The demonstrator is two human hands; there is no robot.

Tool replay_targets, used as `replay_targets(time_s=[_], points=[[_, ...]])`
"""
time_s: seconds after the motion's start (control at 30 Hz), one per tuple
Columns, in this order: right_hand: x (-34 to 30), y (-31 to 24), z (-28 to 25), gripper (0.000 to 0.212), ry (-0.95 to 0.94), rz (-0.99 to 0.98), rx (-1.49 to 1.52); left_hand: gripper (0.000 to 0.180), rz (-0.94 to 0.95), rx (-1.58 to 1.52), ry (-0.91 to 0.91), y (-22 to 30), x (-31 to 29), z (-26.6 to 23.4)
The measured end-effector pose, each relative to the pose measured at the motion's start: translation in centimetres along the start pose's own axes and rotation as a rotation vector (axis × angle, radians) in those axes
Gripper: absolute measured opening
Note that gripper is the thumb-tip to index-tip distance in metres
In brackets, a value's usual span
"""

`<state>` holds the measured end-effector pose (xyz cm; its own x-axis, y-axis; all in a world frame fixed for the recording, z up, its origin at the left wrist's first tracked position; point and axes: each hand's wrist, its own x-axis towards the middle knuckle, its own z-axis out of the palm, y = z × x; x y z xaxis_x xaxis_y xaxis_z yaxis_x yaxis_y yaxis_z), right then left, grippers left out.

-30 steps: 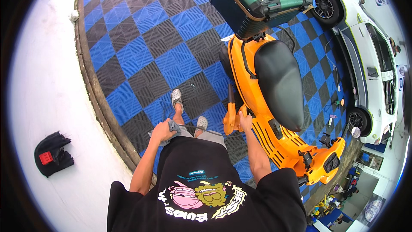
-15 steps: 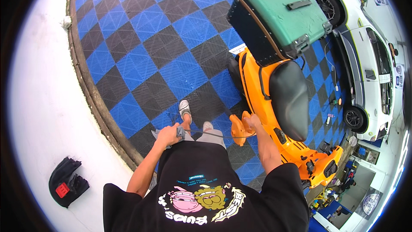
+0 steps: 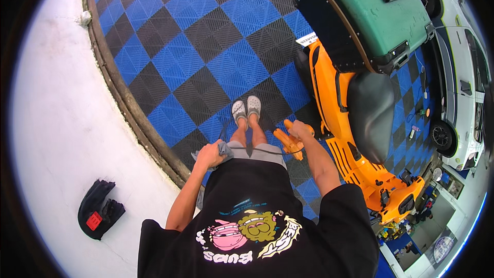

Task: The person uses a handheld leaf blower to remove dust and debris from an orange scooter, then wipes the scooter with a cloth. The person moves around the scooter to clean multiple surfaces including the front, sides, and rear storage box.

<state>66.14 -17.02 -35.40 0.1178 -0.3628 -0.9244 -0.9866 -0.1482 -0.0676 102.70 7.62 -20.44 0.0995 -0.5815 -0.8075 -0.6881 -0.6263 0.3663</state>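
My right hand (image 3: 301, 129) is closed around the handle of what looks like an orange handheld blower (image 3: 287, 141), whose dark nozzle points forward and left. Bunched in my closed left hand (image 3: 208, 155) is a grey cloth (image 3: 225, 150), held at waist height. A dark cord (image 3: 265, 150) runs across my shorts between the blower and my left hand; whether the left fingers also grip it is hard to see. Just right of the blower stands an orange scooter (image 3: 329, 108) with a black seat (image 3: 371, 116) and a green top box (image 3: 373, 10) behind the seat.
Blue and black tiles (image 3: 206, 62) cover the floor. A white ledge with a raised edge (image 3: 110, 92) curves along the left, and a black piece with a red label (image 3: 98, 211) lies on it. Beyond the scooter is a white car (image 3: 460, 77); small items (image 3: 414, 132) lie between them.
My feet have come together side by side, and the view has shifted so the scooter appears farther right. The blower has turned in my right hand; the cloth stays in my left.
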Motion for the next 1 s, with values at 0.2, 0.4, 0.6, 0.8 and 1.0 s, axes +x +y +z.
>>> replay_targets(time_s=[0.2,0.4,0.6,0.8,1.0], points=[[1.3,-1.1,-0.8,0.037,0.048,-0.095,-0.045,0.051,-0.032,-0.041,0.067,1.2,-0.3,-3.5],[3.1,-2.5,-0.1,0.036,-0.002,-0.021,-0.075,0.043,-0.087,-0.116,0.079,2.8,-1.5,-3.5],[4.9,-3.5,-0.7,0.032,0.087,-0.141,-0.150,0.048,-0.135,-0.024,-0.040,2.4,-0.4,-1.0],[7.1,-4.9,-1.7,0.031,0.094,-0.171,-0.273,0.053,-0.149,-0.057,-0.105,1.4,0.9,0.3],[6.2,-7.1,-2.7,0.035,0.144,-0.277,-0.222,0.051,-0.095,-0.041,-0.080,1.6,2.0,-0.2]])
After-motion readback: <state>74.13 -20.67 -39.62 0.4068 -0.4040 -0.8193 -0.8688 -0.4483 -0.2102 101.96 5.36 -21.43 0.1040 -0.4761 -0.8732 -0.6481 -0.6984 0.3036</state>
